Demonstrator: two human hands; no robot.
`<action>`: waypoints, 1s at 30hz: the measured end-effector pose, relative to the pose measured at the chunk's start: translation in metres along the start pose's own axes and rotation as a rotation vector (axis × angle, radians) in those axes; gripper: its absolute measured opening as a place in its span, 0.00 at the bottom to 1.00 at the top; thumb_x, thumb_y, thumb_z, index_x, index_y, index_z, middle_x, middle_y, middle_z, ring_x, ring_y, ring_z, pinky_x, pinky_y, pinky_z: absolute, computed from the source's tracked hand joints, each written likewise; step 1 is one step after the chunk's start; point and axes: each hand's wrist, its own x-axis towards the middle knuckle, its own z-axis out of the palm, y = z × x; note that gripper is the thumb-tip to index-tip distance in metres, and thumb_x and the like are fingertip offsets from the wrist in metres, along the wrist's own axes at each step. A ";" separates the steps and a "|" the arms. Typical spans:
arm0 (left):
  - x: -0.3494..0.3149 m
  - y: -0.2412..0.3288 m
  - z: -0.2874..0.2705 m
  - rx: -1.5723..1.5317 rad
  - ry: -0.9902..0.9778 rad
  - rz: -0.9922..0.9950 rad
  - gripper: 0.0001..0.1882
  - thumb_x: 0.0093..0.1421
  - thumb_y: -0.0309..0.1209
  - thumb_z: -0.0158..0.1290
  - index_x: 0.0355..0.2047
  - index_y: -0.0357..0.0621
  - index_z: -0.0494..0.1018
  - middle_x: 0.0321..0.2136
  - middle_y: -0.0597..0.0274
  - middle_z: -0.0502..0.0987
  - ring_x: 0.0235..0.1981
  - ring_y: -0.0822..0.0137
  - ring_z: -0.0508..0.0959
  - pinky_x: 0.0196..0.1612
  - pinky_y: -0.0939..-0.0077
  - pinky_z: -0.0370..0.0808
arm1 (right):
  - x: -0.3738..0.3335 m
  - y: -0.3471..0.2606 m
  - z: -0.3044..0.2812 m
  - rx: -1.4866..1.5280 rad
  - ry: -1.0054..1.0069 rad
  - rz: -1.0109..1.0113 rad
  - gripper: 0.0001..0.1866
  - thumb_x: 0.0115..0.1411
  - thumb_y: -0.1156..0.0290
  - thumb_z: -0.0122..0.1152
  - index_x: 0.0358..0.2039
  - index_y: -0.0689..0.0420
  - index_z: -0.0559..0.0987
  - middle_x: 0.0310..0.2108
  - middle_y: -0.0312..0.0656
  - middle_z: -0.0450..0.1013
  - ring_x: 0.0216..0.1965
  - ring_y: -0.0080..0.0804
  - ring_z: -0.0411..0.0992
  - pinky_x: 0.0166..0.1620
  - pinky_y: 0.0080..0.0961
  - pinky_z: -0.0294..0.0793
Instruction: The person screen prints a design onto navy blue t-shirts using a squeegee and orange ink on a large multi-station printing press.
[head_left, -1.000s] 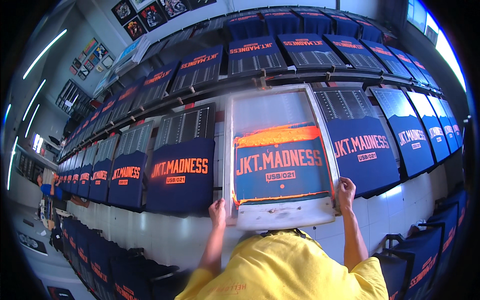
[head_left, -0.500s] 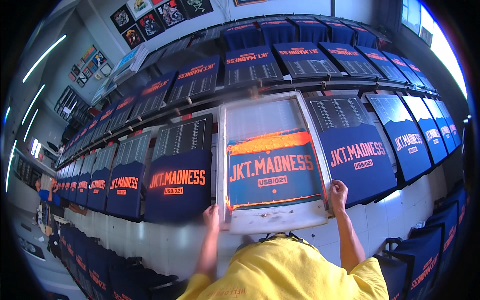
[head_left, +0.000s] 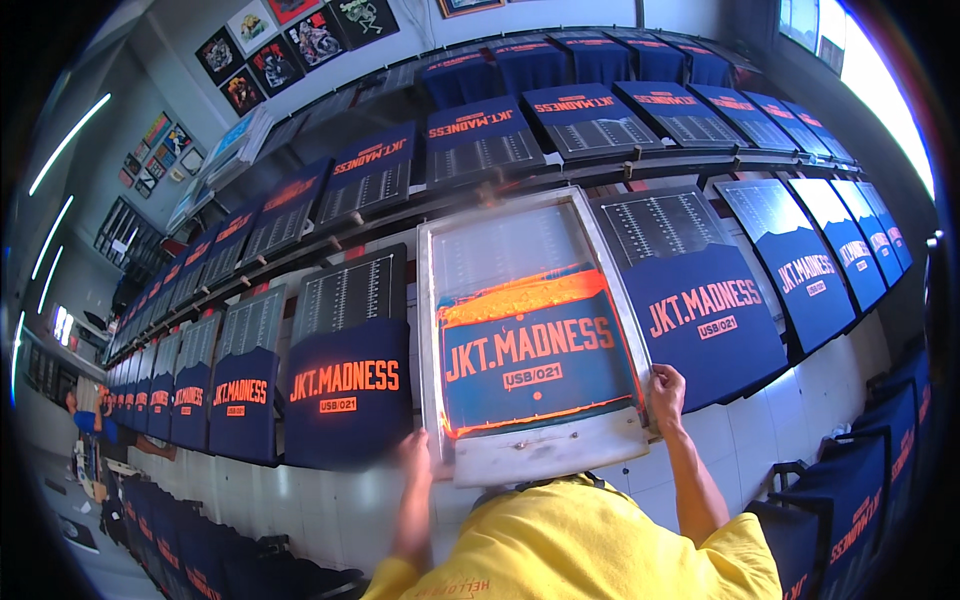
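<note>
A screen-printing frame (head_left: 545,458) lies in front of me, with a pale metal rim and a translucent mesh (head_left: 510,235). A thick band of orange ink (head_left: 525,297) crosses the mesh, and thinner orange streaks run along its lower and right edges. Lettering shows through the blue area below the ink. My right hand (head_left: 668,395) is closed on the frame's right side near the front corner. At the left front side, my left hand (head_left: 415,457) is blurred, its fingers curled at the rim. Whatever lies under the screen is mostly hidden.
Navy shirts with orange lettering lie on boards on both sides: one at left (head_left: 345,380), one at right (head_left: 705,310). A rail (head_left: 330,240) runs behind, with another row of shirt boards (head_left: 590,120) beyond. More shirts hang on racks (head_left: 850,500) at lower right and lower left.
My view has tilted slightly, so the frame and boards sit a little further left in the picture. Both hands stay at the frame's sides, the left one now more blurred.
</note>
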 end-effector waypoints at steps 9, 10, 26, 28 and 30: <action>-0.019 0.046 -0.005 0.579 -0.036 0.326 0.14 0.62 0.36 0.55 0.32 0.36 0.79 0.20 0.56 0.78 0.21 0.61 0.77 0.29 0.66 0.71 | -0.006 -0.026 0.003 -0.119 0.013 -0.035 0.11 0.59 0.78 0.54 0.40 0.64 0.81 0.26 0.39 0.79 0.27 0.23 0.74 0.32 0.23 0.72; -0.012 0.041 -0.004 0.621 -0.054 0.406 0.13 0.61 0.36 0.55 0.30 0.36 0.78 0.19 0.53 0.76 0.20 0.57 0.76 0.28 0.64 0.71 | -0.004 -0.021 0.002 -0.115 0.021 -0.042 0.11 0.59 0.78 0.54 0.41 0.64 0.81 0.26 0.39 0.79 0.27 0.23 0.74 0.32 0.23 0.72; -0.007 0.041 0.001 0.633 -0.007 0.394 0.17 0.61 0.37 0.54 0.24 0.34 0.76 0.19 0.40 0.74 0.23 0.42 0.76 0.27 0.56 0.70 | 0.003 0.001 0.002 -0.023 -0.033 -0.087 0.10 0.62 0.77 0.54 0.41 0.68 0.79 0.24 0.32 0.71 0.24 0.16 0.62 0.28 0.19 0.63; -0.004 0.044 0.000 0.646 -0.040 0.372 0.18 0.61 0.38 0.53 0.24 0.33 0.76 0.20 0.40 0.75 0.23 0.42 0.77 0.27 0.55 0.70 | 0.005 0.002 0.000 -0.031 -0.052 -0.095 0.11 0.62 0.77 0.54 0.42 0.68 0.79 0.24 0.32 0.71 0.25 0.16 0.62 0.28 0.19 0.62; -0.004 0.047 0.000 0.660 -0.049 0.356 0.20 0.62 0.40 0.53 0.24 0.33 0.76 0.20 0.40 0.75 0.24 0.41 0.77 0.28 0.54 0.70 | 0.005 -0.004 0.000 -0.022 -0.057 -0.099 0.11 0.62 0.76 0.54 0.42 0.68 0.79 0.24 0.32 0.71 0.24 0.16 0.62 0.28 0.19 0.62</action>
